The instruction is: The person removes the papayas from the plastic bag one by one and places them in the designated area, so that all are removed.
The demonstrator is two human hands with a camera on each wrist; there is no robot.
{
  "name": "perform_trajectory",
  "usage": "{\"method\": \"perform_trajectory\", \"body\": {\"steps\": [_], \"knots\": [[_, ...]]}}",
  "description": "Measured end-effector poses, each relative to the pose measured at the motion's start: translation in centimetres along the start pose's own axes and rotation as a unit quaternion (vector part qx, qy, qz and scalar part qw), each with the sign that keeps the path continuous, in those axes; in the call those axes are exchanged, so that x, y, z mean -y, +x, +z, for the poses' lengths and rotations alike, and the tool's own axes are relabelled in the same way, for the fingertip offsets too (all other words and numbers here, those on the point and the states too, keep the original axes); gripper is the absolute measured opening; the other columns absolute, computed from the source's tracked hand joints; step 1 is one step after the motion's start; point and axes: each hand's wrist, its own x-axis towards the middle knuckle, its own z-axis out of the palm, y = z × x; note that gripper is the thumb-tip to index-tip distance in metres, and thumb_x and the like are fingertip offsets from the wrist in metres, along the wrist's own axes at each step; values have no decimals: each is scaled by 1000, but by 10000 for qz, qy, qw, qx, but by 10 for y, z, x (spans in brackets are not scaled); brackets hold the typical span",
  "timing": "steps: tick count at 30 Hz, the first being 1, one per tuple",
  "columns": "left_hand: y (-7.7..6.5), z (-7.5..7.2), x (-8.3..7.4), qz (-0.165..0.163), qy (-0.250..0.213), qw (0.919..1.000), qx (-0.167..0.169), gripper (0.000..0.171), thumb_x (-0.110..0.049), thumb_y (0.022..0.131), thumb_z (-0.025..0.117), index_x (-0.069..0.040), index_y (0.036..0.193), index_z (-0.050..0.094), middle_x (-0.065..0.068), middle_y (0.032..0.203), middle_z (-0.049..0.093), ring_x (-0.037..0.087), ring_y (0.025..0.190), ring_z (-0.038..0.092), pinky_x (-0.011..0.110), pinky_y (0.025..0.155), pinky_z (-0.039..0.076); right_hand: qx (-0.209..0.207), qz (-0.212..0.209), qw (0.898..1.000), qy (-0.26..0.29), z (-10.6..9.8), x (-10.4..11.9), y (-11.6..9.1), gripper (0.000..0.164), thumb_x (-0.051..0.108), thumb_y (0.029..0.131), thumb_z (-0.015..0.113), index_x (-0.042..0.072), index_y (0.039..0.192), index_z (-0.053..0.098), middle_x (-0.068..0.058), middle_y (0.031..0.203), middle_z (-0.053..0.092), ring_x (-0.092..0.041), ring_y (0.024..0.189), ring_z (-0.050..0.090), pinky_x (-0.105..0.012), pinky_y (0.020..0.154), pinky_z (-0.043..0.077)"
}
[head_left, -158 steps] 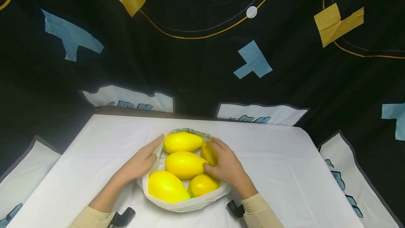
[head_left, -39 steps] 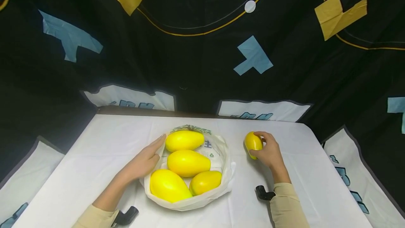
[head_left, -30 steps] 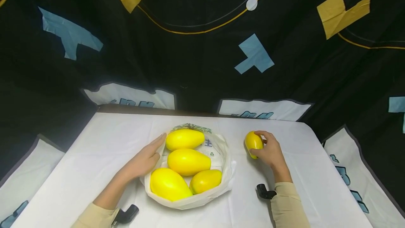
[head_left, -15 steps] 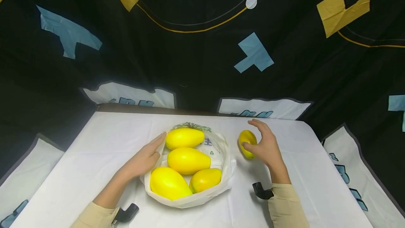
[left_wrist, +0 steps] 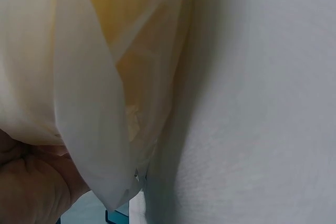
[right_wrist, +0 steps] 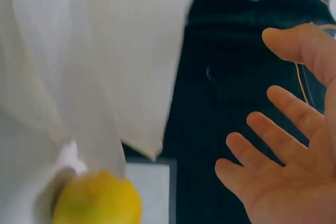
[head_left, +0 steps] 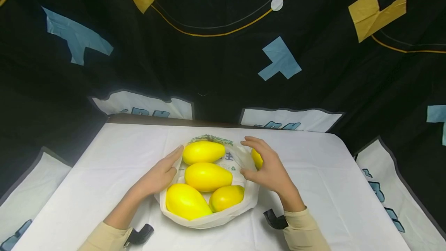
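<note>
Moved bagward, partly hiding the lone yellow fruit (head_left: 257,159), likely set aside, outside the white bag (head_left: 200,224) at two o'clock: right hand (head_left: 268,169), fingers wide, empty; left hand (head_left: 156,177) at ten, pinch unclear, presumably steadying it.

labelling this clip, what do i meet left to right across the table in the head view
Left sleeve, left hand, white bag holding four yellow fruits, right hand, right sleeve.

Has a rounded white plastic bag (head_left: 204,223) on the white cloth-covered table (head_left: 341,189), with four oval yellow fruits (head_left: 208,177) inside — and a fifth yellow fruit (head_left: 256,159) outside, just right.
</note>
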Motion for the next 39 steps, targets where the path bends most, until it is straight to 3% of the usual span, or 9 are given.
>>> {"method": "perform_trajectory", "body": {"steps": [6, 9, 14, 21, 39], "knots": [[0, 1, -1, -38, -8, 10000, -28, 62, 0, 95, 40, -2, 154, 21, 15, 160, 19, 36, 146, 16, 54, 116, 18, 553, -275, 9978, 244, 24, 11, 5, 71, 16, 70, 81, 27, 135, 56, 4, 145, 46, -16, 134, 40, -51, 103, 42], [0, 1, -1, -46, -25, 10000, -55, 62, 0, 95, 39, -1, 154, 21, 15, 160, 20, 35, 146, 16, 53, 116, 18, 799, -457, 9957, 112, 36, 13, 7, 69, 17, 70, 82, 30, 133, 56, 8, 144, 47, -12, 133, 41, -46, 104, 43], [-2, 1, 1, -47, -22, 10000, -58, 62, 1, 95, 39, -1, 154, 22, 15, 160, 20, 36, 146, 17, 53, 116, 18, 1141, -669, 9912, 12, 54, 15, 10, 67, 18, 71, 80, 24, 133, 57, 3, 141, 51, -13, 134, 40, -46, 108, 38], [-2, 1, 0, -138, -31, 9999, -60, 62, -1, 96, 40, -3, 155, 22, 13, 160, 20, 34, 146, 17, 52, 116, 19, 1757, -387, 9837, 60, 69, 21, 16, 70, 19, 73, 78, 31, 137, 54, 16, 141, 47, -14, 135, 39, -47, 109, 38], [-2, 0, -3, -224, -18, 9997, -33, 62, -2, 96, 40, -4, 155, 21, 12, 160, 20, 33, 146, 17, 52, 116, 18, 2019, -268, 9789, -190, 87, 14, 18, 74, 17, 70, 80, 36, 136, 53, 21, 136, 49, -9, 128, 44, -42, 108, 39]]}}
